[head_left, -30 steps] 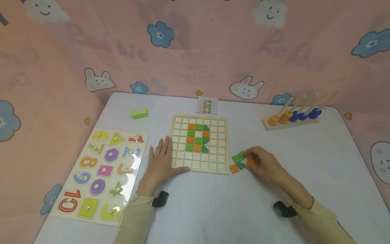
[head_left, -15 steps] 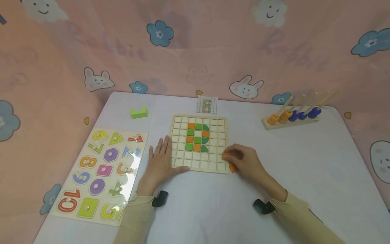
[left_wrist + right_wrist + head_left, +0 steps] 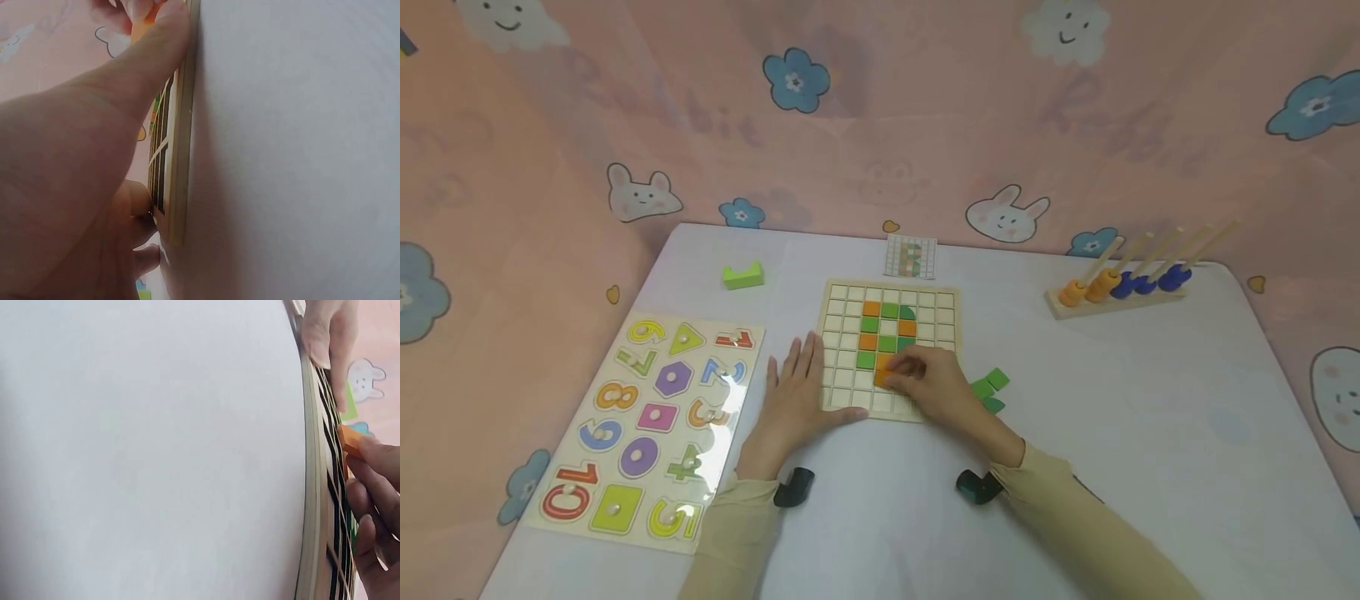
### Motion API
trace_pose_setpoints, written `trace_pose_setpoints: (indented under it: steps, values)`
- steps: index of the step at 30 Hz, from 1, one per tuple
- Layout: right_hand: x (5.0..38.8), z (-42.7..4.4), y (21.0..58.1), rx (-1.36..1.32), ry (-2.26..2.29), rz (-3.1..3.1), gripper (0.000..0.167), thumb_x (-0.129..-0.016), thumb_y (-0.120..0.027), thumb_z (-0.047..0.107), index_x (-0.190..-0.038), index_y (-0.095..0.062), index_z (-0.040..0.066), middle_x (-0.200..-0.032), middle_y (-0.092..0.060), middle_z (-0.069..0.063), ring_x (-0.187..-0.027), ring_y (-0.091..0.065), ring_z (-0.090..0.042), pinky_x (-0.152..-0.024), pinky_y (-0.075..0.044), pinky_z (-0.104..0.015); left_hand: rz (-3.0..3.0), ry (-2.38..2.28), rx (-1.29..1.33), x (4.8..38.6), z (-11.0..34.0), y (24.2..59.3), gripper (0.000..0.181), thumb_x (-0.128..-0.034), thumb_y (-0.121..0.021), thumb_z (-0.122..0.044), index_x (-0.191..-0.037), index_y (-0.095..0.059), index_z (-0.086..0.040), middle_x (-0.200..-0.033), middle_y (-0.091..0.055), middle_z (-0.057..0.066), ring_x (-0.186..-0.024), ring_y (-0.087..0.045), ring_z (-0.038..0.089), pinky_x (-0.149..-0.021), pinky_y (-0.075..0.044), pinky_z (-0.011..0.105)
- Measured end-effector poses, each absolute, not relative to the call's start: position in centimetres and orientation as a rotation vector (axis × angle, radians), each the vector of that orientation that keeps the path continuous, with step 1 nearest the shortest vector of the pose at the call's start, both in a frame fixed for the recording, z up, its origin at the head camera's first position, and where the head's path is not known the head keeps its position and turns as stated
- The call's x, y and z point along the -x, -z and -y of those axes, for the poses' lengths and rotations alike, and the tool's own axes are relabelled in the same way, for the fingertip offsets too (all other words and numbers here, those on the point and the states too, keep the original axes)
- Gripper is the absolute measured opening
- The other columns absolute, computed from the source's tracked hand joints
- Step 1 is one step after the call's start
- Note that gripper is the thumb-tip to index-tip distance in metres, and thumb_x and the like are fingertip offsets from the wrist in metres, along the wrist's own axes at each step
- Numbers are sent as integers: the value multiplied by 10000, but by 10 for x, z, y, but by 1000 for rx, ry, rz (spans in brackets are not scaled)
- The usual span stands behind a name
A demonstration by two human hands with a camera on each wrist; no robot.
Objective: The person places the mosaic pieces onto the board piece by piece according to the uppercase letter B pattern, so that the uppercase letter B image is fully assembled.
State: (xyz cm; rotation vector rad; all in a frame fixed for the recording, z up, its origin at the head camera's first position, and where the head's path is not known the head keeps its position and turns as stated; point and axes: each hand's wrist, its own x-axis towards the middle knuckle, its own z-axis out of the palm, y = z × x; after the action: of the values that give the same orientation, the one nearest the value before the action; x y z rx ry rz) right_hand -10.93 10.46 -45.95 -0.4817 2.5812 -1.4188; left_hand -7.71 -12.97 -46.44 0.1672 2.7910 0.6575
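Partly hidden: grid board, lower R, behind R hand.
Pattern card too sm. for detail; sleeves cut at btm, head view.

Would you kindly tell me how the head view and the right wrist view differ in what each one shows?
Only the head view shows the pegged bead stand and the small pattern card. Only the right wrist view gives a close, nearly edge-on look at the grid board. Both show the left hand at the board and the right hand pinching an orange tile.
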Motion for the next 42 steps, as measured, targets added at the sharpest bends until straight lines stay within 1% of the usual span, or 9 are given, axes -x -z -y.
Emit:
trace_pose_setpoints:
  steps: [2,4,7,16,24,29,33,37,42]
  values:
    - [110,-97,461,483,1405,-2591,123,-887,-854,85,-991,-800,49,-946,-803,-70,-840,-693,-150,-733,-530,-221,-2794,-653,-169,77,130,464,1356,-819,-794,-708,-1690,-36,2,-1787,-20,150,-1668,14,371,-1324,13,660]
    - [111,-90,462,476,1389,-2606,116,-884,-861,105,-980,-810,65,-961,-798,-55,-890,-701,-150,-784,-539,-239,-2796,-650,-169,77,129,464,1355,-819,-792,-711,-1690,-38,2,-1786,-22,149,-1669,11,370,-1324,13,660]
    - [112,-83,463,477,1368,-2636,101,-883,-867,128,-961,-818,88,-964,-781,-44,-927,-671,-164,-812,-524,-272,-2798,-647,-169,77,129,464,1356,-819,-790,-714,-1690,-36,2,-1786,-22,150,-1669,12,369,-1324,13,659]
    - [113,-78,460,510,1307,-2653,82,-896,-850,115,-971,-831,89,-961,-757,-33,-1010,-633,-214,-935,-500,-371,-2797,-654,-165,76,128,463,1359,-816,-792,-715,-1691,-34,-3,-1787,-15,146,-1670,16,365,-1325,18,657]
    - [113,-80,460,554,1241,-2663,137,-893,-852,105,-1025,-819,90,-1082,-736,-64,-1067,-608,-243,-957,-502,-397,-2798,-657,-168,77,129,464,1360,-816,-795,-711,-1690,-36,4,-1786,-21,153,-1669,10,375,-1322,6,668]
    - [111,-93,460,544,1188,-2686,181,-877,-858,110,-1048,-798,108,-1180,-700,-84,-1099,-544,-255,-960,-491,-397,-2798,-657,-171,76,130,465,1361,-816,-794,-712,-1690,-34,3,-1785,-19,155,-1667,14,377,-1321,10,667]
    - [110,-112,460,561,1127,-2688,296,-871,-867,138,-1147,-761,117,-1259,-625,-109,-1119,-476,-276,-959,-446,-409,-2797,-652,-171,77,130,465,1360,-819,-791,-712,-1690,-30,2,-1786,-12,155,-1666,19,378,-1322,12,663]
    - [112,-135,459,560,1040,-2667,514,-846,-898,204,-1311,-688,145,-1365,-536,-116,-1204,-420,-301,-1017,-376,-471,-2787,-652,-163,77,130,464,1360,-820,-793,-709,-1692,-18,-10,-1788,-1,142,-1668,32,365,-1325,27,650]
    - [112,-164,452,528,938,-2649,743,-811,-931,287,-1442,-577,116,-1482,-456,-191,-1303,-370,-366,-1050,-330,-554,-2784,-660,-159,77,129,464,1362,-816,-801,-703,-1693,-18,-14,-1789,2,137,-1669,35,361,-1326,34,645]
